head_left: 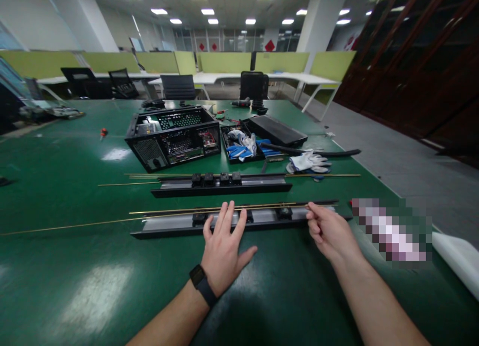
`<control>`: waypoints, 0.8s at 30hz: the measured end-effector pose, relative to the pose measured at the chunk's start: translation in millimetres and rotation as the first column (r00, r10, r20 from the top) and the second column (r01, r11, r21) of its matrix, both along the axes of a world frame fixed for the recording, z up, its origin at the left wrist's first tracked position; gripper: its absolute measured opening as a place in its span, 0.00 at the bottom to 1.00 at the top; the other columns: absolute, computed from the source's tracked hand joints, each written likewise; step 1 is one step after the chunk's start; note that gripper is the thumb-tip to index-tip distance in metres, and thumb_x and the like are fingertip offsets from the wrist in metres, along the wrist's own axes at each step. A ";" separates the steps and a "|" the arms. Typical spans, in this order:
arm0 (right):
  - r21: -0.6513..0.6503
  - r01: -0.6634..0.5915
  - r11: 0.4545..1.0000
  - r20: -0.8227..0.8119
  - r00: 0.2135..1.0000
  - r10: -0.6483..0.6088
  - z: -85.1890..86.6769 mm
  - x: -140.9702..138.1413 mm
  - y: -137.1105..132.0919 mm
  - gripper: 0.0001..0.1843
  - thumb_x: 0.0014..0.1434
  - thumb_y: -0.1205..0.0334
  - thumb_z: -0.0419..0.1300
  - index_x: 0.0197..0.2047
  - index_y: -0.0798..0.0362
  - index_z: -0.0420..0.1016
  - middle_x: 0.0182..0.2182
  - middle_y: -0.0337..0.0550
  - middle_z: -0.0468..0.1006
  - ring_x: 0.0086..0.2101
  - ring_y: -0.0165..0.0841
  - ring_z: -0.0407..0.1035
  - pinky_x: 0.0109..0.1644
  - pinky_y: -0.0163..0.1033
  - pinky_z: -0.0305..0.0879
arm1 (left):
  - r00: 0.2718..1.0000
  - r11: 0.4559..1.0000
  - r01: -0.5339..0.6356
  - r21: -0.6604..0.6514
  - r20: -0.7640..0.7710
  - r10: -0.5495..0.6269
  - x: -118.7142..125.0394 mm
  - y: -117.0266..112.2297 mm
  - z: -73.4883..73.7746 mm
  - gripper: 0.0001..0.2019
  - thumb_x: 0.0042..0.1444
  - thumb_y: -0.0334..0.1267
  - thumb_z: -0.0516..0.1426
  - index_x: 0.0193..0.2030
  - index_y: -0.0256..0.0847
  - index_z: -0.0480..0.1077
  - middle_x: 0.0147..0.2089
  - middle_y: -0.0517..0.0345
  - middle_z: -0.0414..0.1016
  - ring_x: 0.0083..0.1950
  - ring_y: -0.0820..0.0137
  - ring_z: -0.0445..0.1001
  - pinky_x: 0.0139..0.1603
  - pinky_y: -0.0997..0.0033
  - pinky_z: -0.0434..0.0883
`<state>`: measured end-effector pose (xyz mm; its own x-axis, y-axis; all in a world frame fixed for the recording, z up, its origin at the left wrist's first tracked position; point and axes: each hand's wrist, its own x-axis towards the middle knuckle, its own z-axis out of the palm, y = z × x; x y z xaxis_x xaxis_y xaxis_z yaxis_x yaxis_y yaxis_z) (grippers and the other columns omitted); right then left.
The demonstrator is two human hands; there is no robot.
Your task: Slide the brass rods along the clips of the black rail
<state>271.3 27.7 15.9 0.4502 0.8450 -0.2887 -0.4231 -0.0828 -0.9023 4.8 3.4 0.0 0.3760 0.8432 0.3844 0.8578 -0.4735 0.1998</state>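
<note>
Brass rods lie lengthwise along the near channel, passing over its black blocks, on the green table. Left hand: palm down, fingers and thumb spread, fingertips over the rods at mid-channel; firm contact cannot be confirmed. Right hand: thumb and forefinger pinch rod material near the channel's right end; whether one rod or more is gripped cannot be told. Progress, by judgement: part done. Channel, blocks and rods are laid together, yet one long rod runs well past the left end at a slant, so its alignment appears outstanding. Any fastening to the blocks is not discernible. Just beyond, the far channel carries four blocks, with rods projecting at both ends; neither hand touches it. Farther off stand an open computer case and, to its right, work gloves.
</note>
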 end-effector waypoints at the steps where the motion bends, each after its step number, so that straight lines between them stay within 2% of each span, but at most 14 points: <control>1: 0.002 0.024 1.000 -0.008 1.000 -0.024 -0.2 1.7 0.6 0.14 0.50 0.61 0.72 0.28 0.54 0.70 0.20 0.36 0.71 0.11 0.20 0.54 0.07 0.24 0.46 | 1.000 1.000 0.000 0.000 0.003 0.000 -0.1 0.0 0.0 0.37 0.58 0.49 0.61 0.72 0.45 0.55 0.77 0.42 0.45 0.76 0.50 0.46 0.69 0.40 0.49; 5: 0.003 0.054 0.999 -0.012 0.998 -0.054 -0.5 -0.9 1.2 0.12 0.52 0.60 0.71 0.31 0.56 0.73 0.20 0.37 0.72 0.11 0.21 0.54 0.07 0.24 0.45 | 1.000 1.000 0.010 -0.007 0.001 -0.010 -0.6 -0.1 -0.5 0.37 0.59 0.49 0.60 0.73 0.45 0.54 0.77 0.42 0.45 0.76 0.51 0.45 0.69 0.40 0.48; 9: -0.008 -0.082 0.997 0.024 0.996 0.082 0.6 -12.1 -0.8 0.17 0.52 0.54 0.72 0.36 0.58 0.75 0.23 0.40 0.75 0.11 0.19 0.53 0.07 0.24 0.43 | 1.000 1.000 0.009 -0.015 -0.008 -0.009 -0.8 0.2 -1.0 0.38 0.59 0.51 0.60 0.73 0.45 0.54 0.77 0.43 0.43 0.76 0.51 0.44 0.69 0.40 0.48; 12: -0.025 -0.119 0.993 0.048 0.992 0.120 0.8 -16.6 -1.8 0.18 0.50 0.53 0.73 0.32 0.57 0.74 0.22 0.40 0.76 0.10 0.18 0.52 0.07 0.24 0.43 | 1.000 1.000 0.007 -0.013 -0.022 -0.007 -0.8 0.2 -0.8 0.38 0.59 0.51 0.60 0.73 0.45 0.53 0.77 0.44 0.43 0.77 0.52 0.44 0.69 0.40 0.48; 24: -0.001 0.043 0.999 -0.001 0.999 -0.043 -3.3 -3.8 1.3 0.14 0.49 0.58 0.73 0.31 0.56 0.74 0.20 0.35 0.71 0.12 0.20 0.55 0.07 0.24 0.46 | 1.000 1.000 0.017 0.005 -0.019 -0.017 -2.0 0.9 0.1 0.36 0.60 0.50 0.59 0.73 0.44 0.54 0.77 0.45 0.45 0.76 0.52 0.46 0.69 0.41 0.49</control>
<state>267.5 29.0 12.6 0.4858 0.8247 -0.2896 -0.4268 -0.0653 -0.9020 2.9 4.3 0.1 0.3973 0.8347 0.3813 0.8533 -0.4889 0.1811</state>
